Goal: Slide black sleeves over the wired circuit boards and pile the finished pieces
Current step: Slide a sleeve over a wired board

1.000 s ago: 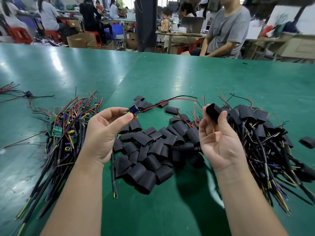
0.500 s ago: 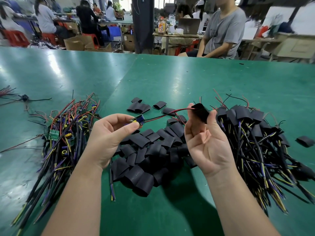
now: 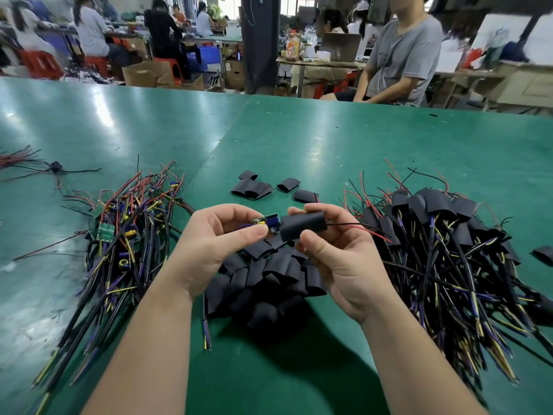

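Left hand [image 3: 215, 241]: thumb and fingers clamped on the circuit board [image 3: 269, 223]. Right hand [image 3: 338, 256]: clamped on the black sleeve [image 3: 303, 226]. Since the earlier frame the hands have closed together. The sleeve now meets the board's end above mid-worktop [image 3: 299, 139], with the lead wires [image 3: 359, 227] exiting its right.

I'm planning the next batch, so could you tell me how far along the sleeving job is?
Done: a pile of sleeved pieces lies on the right. In hand: the left hand pinches a circuit board while the right hand holds a black sleeve, threaded over its wires, reaching the board's end. To do: the pile of bare wired boards on the left, with loose sleeves in the middle.
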Demonstrator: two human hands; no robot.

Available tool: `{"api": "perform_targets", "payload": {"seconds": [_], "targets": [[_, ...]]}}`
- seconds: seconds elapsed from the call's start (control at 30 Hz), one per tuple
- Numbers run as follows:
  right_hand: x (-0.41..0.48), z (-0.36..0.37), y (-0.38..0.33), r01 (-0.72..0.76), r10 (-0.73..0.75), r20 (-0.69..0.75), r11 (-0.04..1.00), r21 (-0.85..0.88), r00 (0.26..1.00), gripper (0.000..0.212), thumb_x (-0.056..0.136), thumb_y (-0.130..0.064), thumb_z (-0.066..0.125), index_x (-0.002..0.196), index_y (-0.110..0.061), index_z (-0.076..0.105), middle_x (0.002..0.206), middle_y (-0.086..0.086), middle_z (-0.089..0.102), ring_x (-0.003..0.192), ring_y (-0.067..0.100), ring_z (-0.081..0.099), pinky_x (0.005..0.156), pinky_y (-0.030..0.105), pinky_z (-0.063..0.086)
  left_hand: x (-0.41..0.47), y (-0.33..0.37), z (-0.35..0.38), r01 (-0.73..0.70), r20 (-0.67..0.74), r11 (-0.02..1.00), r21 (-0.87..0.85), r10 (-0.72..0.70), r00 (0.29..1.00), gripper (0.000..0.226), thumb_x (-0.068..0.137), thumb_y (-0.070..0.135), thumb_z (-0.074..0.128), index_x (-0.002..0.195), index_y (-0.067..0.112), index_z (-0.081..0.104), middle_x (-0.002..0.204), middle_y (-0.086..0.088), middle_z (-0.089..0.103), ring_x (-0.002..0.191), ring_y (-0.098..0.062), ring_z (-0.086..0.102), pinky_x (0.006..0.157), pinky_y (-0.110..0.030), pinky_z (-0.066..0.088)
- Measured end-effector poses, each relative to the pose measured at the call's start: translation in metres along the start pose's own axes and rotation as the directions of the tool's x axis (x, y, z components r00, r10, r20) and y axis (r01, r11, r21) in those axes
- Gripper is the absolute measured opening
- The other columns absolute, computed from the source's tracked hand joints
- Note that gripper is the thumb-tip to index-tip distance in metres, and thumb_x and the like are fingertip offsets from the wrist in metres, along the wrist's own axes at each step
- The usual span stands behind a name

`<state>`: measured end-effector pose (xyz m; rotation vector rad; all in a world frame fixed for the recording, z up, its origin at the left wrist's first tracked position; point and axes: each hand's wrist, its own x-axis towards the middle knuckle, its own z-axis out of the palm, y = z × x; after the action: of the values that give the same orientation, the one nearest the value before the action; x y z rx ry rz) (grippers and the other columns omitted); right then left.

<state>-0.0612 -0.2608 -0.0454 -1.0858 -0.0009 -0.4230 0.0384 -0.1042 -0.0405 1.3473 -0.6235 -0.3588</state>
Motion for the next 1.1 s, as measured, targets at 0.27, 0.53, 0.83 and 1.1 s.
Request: {"api": "perform_targets", "payload": {"seconds": [0.27,0.53,0.83,1.1], "targets": [[-0.0032,-0.0006,-0.0002,-0.036,0.037,-0.011,0.996,0.085,0.999,0.032,0.06,-0.012,0.075,0.088,-0.014,0.062,0.1,0.009,0.074,0.089,0.016,0.07,0.068,0.021,0.055,-0.0012,0.0003,-0.0006,0.011,0.072,0.999,-0.045,-0.007,0.997,0.024,0.056,0.03,0.078,0.076,0.018,0.075,0.076,-0.004,0.071,0.073,-0.014,0.064,0.072,-0.016,0.049],[-0.0048,0.0017,-0.0016,0.072,-0.067,0.065,0.995,-0.075,0.996,0.038,0.061,-0.01,0.076,0.094,-0.007,0.058,0.101,0.011,0.073,0.094,0.019,0.07,0.073,0.02,0.053,-0.0018,0.0006,-0.0036,0.014,0.099,0.999,-0.046,-0.009,0.995,0.021,0.058,0.027,0.079,0.076,0.019,0.074,0.076,-0.003,0.071,0.073,-0.013,0.065,0.071,-0.016,0.049],[-0.0042,-0.0004,-0.0027,0.098,-0.077,0.111,0.974,-0.203,0.991,0.03,0.068,0.0,0.073,0.087,-0.023,0.072,0.104,0.008,0.073,0.094,0.02,0.07,0.078,0.022,0.052,-0.003,-0.0003,-0.0012,0.055,0.135,0.998,0.032,-0.058,0.989,0.01,0.069,0.012,0.076,0.078,0.015,0.071,0.072,-0.001,0.072,0.068,-0.009,0.068,0.065,-0.013,0.049],[-0.0042,-0.0029,0.0007,-0.039,0.049,0.139,0.996,-0.074,0.989,0.027,0.064,-0.011,0.075,0.089,-0.022,0.07,0.107,0.01,0.072,0.097,0.018,0.069,0.075,0.021,0.053,-0.002,-0.0004,0.0057,0.033,0.071,0.995,0.092,-0.04,0.997,0.019,0.062,0.023,0.073,0.075,0.012,0.064,0.061,0.01,0.065,0.058,0.0,0.059,0.058,-0.009,0.045]]}}
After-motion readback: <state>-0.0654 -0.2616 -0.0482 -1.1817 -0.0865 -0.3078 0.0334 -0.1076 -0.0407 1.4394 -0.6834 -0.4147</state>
